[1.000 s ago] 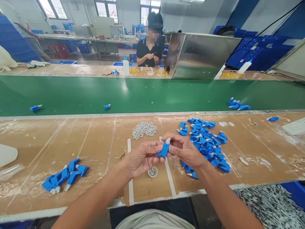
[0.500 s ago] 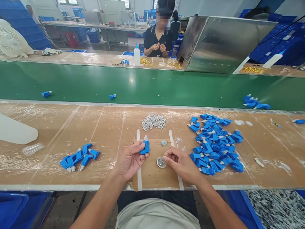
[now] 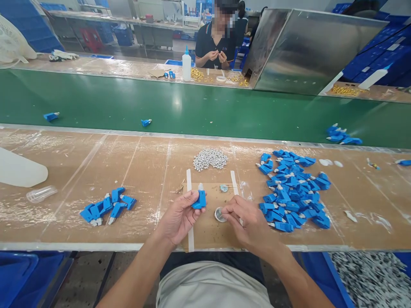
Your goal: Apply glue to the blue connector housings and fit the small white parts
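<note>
My left hand is closed, its thumb and fingers pinching a blue plastic part with a pale tip pointing up. Beside it, my right hand has its fingers pinched together at the rim of a small round dish. Whatever those fingertips hold is hidden. The dish sits on a brown cardboard sheet edged with white tape strips. Just beyond it lies a small bluish-grey blob with a thin stick. A heap of small grey pellets lies farther back.
A large pile of blue parts lies to the right, a smaller group to the left. A white bottle and a clear tube lie far left. Behind runs a green belt carrying blue parts; a co-worker sits beyond.
The camera view has tilted down a little. My right hand's fingers have come farther over the dish. Blue parts on the belt have shifted left. My left hand still grips its part.
</note>
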Demonstrator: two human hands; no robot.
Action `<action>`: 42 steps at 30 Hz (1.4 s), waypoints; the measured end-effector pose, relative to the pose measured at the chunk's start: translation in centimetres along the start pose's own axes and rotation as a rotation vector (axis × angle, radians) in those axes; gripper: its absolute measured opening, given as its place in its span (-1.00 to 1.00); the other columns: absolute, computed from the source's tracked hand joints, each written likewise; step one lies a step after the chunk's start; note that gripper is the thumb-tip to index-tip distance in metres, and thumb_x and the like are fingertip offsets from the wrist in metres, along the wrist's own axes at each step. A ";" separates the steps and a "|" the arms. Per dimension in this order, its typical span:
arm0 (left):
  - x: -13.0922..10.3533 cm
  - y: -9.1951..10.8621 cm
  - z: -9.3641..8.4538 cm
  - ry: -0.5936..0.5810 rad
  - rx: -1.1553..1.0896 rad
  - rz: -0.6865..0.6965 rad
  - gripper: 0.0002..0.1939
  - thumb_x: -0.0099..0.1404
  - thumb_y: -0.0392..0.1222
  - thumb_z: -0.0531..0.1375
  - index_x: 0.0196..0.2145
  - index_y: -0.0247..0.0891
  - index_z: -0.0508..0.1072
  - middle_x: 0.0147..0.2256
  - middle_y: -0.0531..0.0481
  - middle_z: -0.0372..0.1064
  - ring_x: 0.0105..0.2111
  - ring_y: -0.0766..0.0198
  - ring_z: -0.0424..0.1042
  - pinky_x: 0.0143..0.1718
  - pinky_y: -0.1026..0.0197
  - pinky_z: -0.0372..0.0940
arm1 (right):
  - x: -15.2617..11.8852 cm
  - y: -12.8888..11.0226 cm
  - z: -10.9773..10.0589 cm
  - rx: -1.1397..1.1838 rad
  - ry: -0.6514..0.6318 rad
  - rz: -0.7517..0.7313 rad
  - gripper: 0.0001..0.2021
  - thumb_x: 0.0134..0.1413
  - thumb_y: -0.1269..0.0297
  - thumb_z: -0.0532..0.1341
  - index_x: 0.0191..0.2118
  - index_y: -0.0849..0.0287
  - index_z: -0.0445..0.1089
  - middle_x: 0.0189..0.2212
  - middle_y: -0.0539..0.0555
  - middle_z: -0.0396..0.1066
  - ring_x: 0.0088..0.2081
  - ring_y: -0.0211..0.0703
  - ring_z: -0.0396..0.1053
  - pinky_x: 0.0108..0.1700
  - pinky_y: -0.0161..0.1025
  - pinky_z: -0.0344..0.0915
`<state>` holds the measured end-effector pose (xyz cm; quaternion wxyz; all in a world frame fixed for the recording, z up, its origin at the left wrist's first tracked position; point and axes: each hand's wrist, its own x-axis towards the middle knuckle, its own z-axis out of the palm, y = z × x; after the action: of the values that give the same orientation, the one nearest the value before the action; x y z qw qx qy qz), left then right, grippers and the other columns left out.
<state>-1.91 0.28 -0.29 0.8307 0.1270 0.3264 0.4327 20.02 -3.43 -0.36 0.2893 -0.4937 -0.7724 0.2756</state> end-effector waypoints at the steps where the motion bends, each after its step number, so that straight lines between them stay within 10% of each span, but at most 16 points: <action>1: -0.1 -0.1 0.1 0.000 0.010 -0.019 -0.88 0.31 -0.30 0.28 -0.25 -0.44 0.54 -0.41 -0.09 0.49 -0.48 0.38 0.50 -0.49 0.48 0.43 | 0.0 0.0 -0.2 0.043 0.004 0.035 -0.82 0.37 0.35 0.08 -0.24 0.11 0.42 -0.32 0.08 0.36 -0.31 -0.10 0.33 -0.26 -0.16 0.23; 14: -0.5 -2.5 1.0 -0.109 0.071 -0.141 -0.80 0.31 -0.21 0.30 -0.29 -0.48 0.54 -0.34 -0.14 0.52 -0.47 0.38 0.53 -0.45 0.49 0.41 | 0.1 -2.7 -2.7 0.421 0.391 0.211 -0.90 0.27 0.22 0.25 -0.24 0.09 0.46 -0.26 0.08 0.56 -0.43 -0.20 0.41 -0.39 -0.27 0.40; 42: -0.5 -3.7 0.6 -0.149 0.057 -0.137 -0.80 0.29 -0.18 0.31 -0.32 -0.44 0.54 -0.38 -0.04 0.43 -0.48 0.41 0.48 -0.40 0.44 0.39 | 0.3 -3.0 -0.8 0.054 0.342 -0.162 -0.71 0.21 0.57 0.20 -0.11 -0.02 0.34 -0.25 0.05 0.54 -0.21 -0.03 0.51 -0.14 -0.07 0.39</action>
<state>0.63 -2.24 -1.50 0.8765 0.1596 0.2837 0.3548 18.63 -4.09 2.38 0.4506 -0.4613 -0.7417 0.1842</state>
